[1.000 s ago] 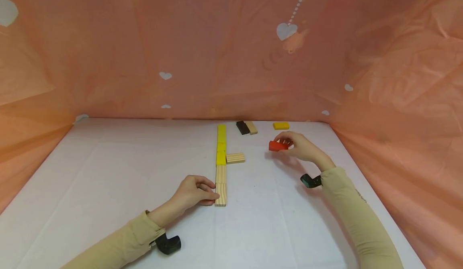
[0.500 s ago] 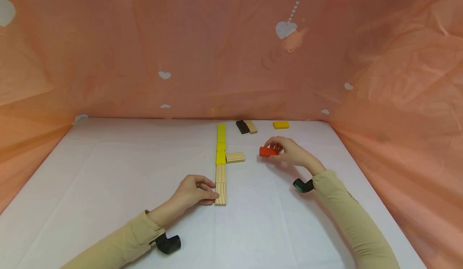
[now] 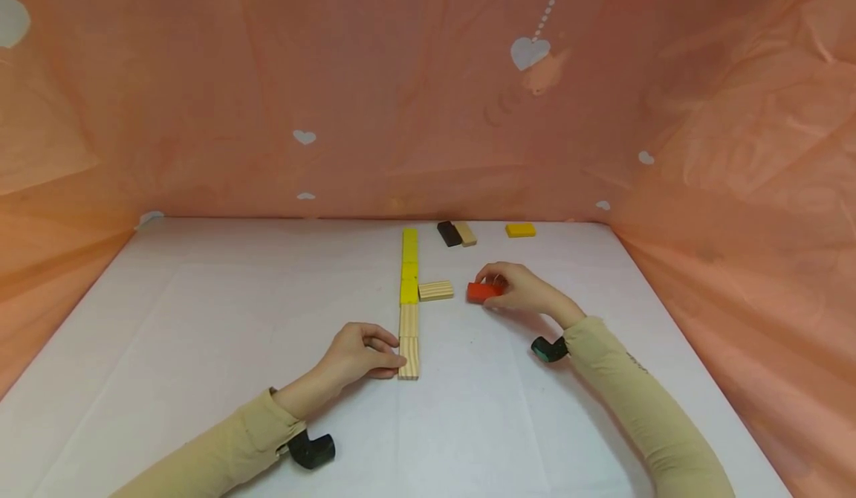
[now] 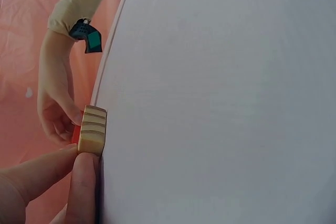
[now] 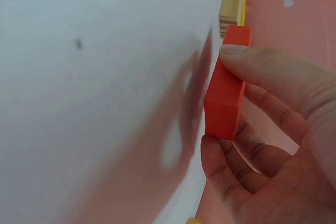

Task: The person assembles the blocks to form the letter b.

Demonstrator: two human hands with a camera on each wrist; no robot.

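My right hand [image 3: 524,288] pinches a red wooden block [image 3: 478,292] between thumb and fingers. In the right wrist view the red block [image 5: 224,90] is just above its shadow on the cloth. It is slightly right of a plain wooden block [image 3: 436,290] that juts sideways from a straight row. Yellow blocks [image 3: 410,247] form the far part of that row, and plain wooden blocks [image 3: 409,322] the near part. At the near end, my left hand [image 3: 360,353] touches the left side of the last block [image 4: 93,127] with thumb and fingers.
A black block [image 3: 449,233] and a plain block [image 3: 465,233] lie side by side near the back edge. Right of them lies a yellow block [image 3: 520,230]. Pink cloth [image 3: 374,111] with hearts walls the back and sides of the white-covered table [image 3: 234,297].
My right hand has moved left and nearer with the red block, bringing it close to the sideways plain block. The left hand stays at the near end of the row.
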